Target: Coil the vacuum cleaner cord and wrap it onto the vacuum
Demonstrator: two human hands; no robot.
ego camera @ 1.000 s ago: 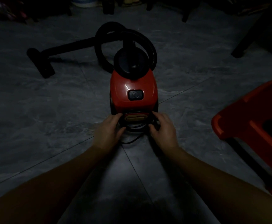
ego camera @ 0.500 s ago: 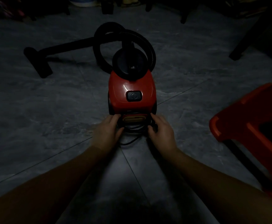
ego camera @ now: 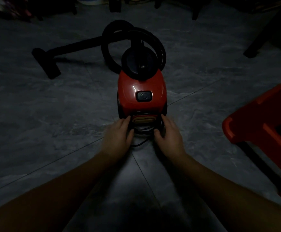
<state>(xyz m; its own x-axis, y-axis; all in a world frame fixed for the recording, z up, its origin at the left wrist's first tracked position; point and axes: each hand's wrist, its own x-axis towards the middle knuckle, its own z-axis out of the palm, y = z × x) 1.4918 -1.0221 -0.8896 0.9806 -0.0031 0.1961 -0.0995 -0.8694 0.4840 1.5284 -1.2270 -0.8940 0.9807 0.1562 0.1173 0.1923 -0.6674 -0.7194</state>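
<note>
Gripping the thin black cord (ego camera: 142, 130) with curled fingers, the left hand (ego camera: 118, 137) and right hand (ego camera: 169, 135) flank its loops behind the glossy red vacuum (ego camera: 141, 86); its ribbed black hose (ego camera: 161, 46) coils over the grey marbled floor (ego camera: 52, 114).

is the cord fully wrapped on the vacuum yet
Not fully: cord loops sit behind the vacuum between left hand and right hand, but a stretch trails on the floor.
</note>
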